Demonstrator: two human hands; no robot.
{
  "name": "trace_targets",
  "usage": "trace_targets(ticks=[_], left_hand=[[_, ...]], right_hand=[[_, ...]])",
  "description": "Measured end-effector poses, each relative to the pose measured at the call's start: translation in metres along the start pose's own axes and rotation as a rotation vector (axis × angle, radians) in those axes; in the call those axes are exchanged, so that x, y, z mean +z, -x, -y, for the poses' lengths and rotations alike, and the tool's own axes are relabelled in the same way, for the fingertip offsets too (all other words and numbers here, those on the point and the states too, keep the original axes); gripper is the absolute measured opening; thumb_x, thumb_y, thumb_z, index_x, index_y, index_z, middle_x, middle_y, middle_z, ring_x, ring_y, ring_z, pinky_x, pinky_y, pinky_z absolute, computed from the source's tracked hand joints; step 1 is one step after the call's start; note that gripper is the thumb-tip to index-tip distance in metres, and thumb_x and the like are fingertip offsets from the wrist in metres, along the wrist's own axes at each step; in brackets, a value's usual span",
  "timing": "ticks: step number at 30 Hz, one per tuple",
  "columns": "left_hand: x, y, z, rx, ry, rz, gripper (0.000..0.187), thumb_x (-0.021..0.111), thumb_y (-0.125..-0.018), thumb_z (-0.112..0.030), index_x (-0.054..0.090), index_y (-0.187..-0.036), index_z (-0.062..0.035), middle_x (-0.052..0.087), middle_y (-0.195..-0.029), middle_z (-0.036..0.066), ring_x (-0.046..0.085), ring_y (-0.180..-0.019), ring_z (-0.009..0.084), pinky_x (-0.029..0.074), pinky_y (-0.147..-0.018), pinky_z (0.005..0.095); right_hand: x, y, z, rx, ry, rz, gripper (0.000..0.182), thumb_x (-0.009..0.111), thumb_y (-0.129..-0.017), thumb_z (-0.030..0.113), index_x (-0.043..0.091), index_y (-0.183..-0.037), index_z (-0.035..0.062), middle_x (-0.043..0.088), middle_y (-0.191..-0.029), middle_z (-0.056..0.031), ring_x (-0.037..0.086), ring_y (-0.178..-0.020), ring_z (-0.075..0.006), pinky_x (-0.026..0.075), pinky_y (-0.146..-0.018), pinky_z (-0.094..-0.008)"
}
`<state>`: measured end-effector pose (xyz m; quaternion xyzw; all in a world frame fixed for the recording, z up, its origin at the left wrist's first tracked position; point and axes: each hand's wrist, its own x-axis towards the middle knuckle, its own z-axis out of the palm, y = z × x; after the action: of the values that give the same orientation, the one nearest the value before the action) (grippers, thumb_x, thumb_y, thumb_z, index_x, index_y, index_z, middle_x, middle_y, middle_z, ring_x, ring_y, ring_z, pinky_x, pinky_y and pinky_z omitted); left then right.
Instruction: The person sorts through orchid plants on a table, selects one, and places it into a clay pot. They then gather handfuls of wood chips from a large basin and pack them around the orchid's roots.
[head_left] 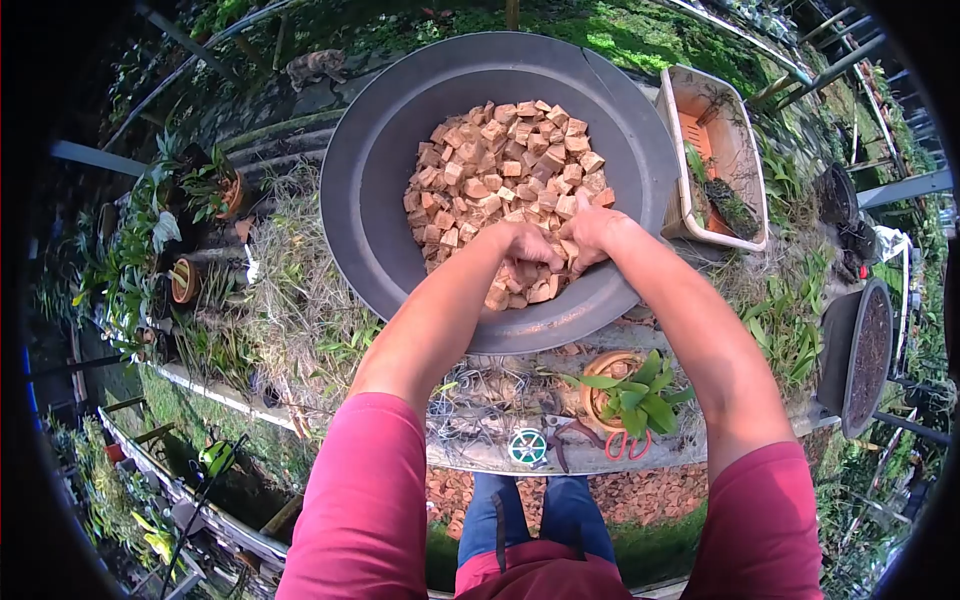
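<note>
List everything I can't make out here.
Head view:
- Left hand and right hand: some fingertips, and whatever they hold, hidden among the wood chunks.
- Basin: floor beneath the chunks, covered by them.
- Feet: hidden by the bench.
- Reel: any lettering, too small.

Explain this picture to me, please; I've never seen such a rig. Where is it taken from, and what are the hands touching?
There is no robot here: a camera on a person's head looks forward and down. The bare left hand and right hand reach into brown chunks in a wide grey basin; their exact grip is hidden. Nearer the body, the bench bears a potted plant and a green-and-white reel. A rectangular tub sits right of the basin.
</note>
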<state>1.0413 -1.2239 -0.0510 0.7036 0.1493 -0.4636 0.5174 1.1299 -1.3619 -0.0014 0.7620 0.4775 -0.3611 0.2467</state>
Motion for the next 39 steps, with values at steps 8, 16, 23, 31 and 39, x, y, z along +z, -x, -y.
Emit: trace_targets(ticks=[8, 16, 23, 31, 39], left_hand=[[-0.012, -0.026, 0.016, -0.050, -0.206, -0.081, 0.052, 0.079, -0.074, -0.024, 0.068, -0.120, -0.0039, 0.074, -0.091, 0.007, 0.069, -0.075, 0.0174, 0.058, -0.070, 0.0340], [-0.022, 0.054, 0.016, 0.069, -0.468, -0.216, 0.040, 0.075, -0.080, -0.035, 0.075, -0.106, -0.0044, 0.075, -0.098, 0.010, 0.066, -0.082, 0.0197, 0.056, -0.076, 0.0344], [-0.021, 0.110, 0.010, 0.229, 0.297, -0.302, 0.023, 0.070, -0.093, -0.019, 0.069, -0.115, -0.0102, 0.067, -0.092, -0.002, 0.061, -0.075, 0.0089, 0.052, -0.066, 0.0257], [0.006, 0.208, -0.008, 0.463, 1.031, -0.338, 0.038, 0.065, -0.097, -0.018, 0.060, -0.134, -0.0094, 0.060, -0.119, 0.005, 0.064, -0.105, 0.0203, 0.055, -0.076, 0.0274], [0.110, 0.299, -0.020, 0.581, 1.210, -0.021, 0.042, 0.063, -0.097, -0.012, 0.051, -0.136, -0.0010, 0.063, -0.121, 0.018, 0.067, -0.092, 0.0306, 0.054, -0.060, 0.0215]], right_hand=[[0.017, -0.004, -0.009, -0.128, -0.292, -0.128, 0.039, 0.084, -0.076, 0.036, 0.075, -0.106, 0.0123, 0.060, -0.135, -0.0187, 0.068, -0.109, -0.0320, 0.055, -0.092, -0.0419], [0.002, 0.010, -0.009, -0.133, -0.611, -0.367, 0.019, 0.074, -0.086, 0.026, 0.076, -0.090, 0.0072, 0.075, -0.088, -0.0104, 0.071, -0.084, -0.0242, 0.055, -0.081, -0.0380], [-0.029, 0.052, -0.001, -0.026, -1.409, -0.491, 0.022, 0.068, -0.095, 0.029, 0.074, -0.104, 0.0091, 0.072, -0.105, 0.0002, 0.066, -0.091, -0.0158, 0.055, -0.083, -0.0352], [-0.036, 0.129, 0.033, -0.461, -2.395, -0.420, 0.024, 0.065, -0.101, 0.025, 0.067, -0.119, 0.0096, 0.071, -0.107, -0.0029, 0.071, -0.099, -0.0193, 0.058, -0.066, -0.0271], [0.056, 0.257, 0.144, -0.872, -2.935, -0.593, 0.026, 0.060, -0.102, 0.025, 0.065, -0.121, 0.0086, 0.070, -0.110, -0.0057, 0.069, -0.103, -0.0196, 0.056, -0.061, -0.0243]])
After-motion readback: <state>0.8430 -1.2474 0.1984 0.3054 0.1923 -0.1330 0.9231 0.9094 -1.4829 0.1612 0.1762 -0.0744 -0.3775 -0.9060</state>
